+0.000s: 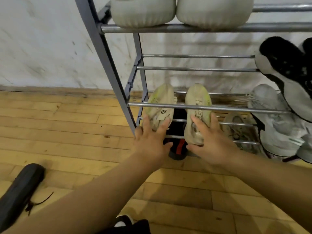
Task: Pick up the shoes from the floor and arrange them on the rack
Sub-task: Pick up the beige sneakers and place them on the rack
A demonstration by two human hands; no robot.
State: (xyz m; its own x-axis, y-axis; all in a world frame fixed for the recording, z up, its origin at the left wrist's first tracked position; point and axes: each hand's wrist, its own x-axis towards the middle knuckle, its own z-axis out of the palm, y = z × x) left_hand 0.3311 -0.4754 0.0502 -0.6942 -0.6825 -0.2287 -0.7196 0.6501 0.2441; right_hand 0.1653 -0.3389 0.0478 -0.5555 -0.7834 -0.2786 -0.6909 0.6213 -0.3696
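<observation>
A dark, rolled, tube-shaped object [20, 188] lies at lower left, a thin dark cord [41, 200] trailing from it. Behind, a white wall [42, 48] streaked with grey scuffs meets a worn skirting strip [50, 90]. Dark fabric [135, 226] shows at the bottom edge

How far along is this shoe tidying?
Mostly done, it seems. Done: a pale pair sits on the top of the rack, with black-and-white shoes and grey sneakers at the right. In hand: the left hand and right hand touch the cream pair on a lower shelf. Possibly left: a black-and-red shoe beneath it.
</observation>
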